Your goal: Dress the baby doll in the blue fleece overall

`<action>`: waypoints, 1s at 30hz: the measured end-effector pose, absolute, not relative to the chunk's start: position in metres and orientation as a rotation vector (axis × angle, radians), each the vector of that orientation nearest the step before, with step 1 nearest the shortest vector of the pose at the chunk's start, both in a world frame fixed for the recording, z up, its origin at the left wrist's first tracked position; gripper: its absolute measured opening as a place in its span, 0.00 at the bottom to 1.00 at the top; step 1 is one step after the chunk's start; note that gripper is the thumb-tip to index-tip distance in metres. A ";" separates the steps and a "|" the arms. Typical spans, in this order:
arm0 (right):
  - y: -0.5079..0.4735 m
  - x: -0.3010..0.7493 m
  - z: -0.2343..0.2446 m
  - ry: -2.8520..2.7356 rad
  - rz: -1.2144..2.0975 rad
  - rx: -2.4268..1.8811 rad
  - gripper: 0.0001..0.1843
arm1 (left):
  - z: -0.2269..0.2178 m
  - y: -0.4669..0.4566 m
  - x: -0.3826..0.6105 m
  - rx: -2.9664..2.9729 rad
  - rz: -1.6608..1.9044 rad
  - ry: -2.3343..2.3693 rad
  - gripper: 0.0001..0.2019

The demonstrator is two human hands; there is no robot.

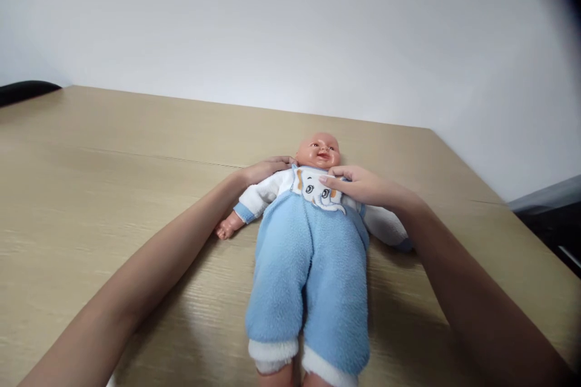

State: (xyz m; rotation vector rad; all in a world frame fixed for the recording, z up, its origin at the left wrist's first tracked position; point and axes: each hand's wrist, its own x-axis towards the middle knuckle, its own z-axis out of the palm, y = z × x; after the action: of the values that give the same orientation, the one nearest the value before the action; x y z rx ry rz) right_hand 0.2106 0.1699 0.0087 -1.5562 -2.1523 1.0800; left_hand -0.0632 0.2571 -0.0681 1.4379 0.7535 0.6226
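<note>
A baby doll (311, 254) lies on its back on the wooden table (113, 181), head pointing away from me. It wears a fleecy blue and white romper with an elephant patch on the chest. My left hand (267, 169) rests at the doll's shoulder beside the neck, fingers curled onto the white fabric. My right hand (358, 184) lies on the upper chest at the other shoulder, fingertips pinching the romper's edge by the elephant patch. The doll's far arm is partly hidden under my right wrist.
A white wall rises behind the table. A dark object (22, 91) sits at the far left edge. The table's right edge (499, 199) drops off toward a dark area with a grey surface (549, 193).
</note>
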 end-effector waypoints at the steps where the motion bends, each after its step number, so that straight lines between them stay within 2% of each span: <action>1: 0.170 0.211 0.008 -2.145 1.085 -1.554 0.27 | -0.070 0.257 -0.064 1.398 0.629 0.742 0.13; 13: 0.167 0.207 0.011 -2.152 1.089 -1.558 0.29 | -0.072 0.254 -0.062 1.284 0.720 0.706 0.17; 24: 0.166 0.208 0.014 -2.176 1.098 -1.542 0.26 | -0.069 0.259 -0.062 1.454 0.677 0.712 0.10; 30: 0.147 0.218 0.022 -2.184 0.904 -1.706 0.25 | -0.049 0.255 -0.067 1.740 0.598 0.802 0.08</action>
State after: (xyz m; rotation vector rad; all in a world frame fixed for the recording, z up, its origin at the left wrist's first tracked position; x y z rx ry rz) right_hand 0.2176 0.1471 0.0218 -1.7059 -2.1837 0.9036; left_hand -0.0672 0.2550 -0.0489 1.7395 0.8018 0.5981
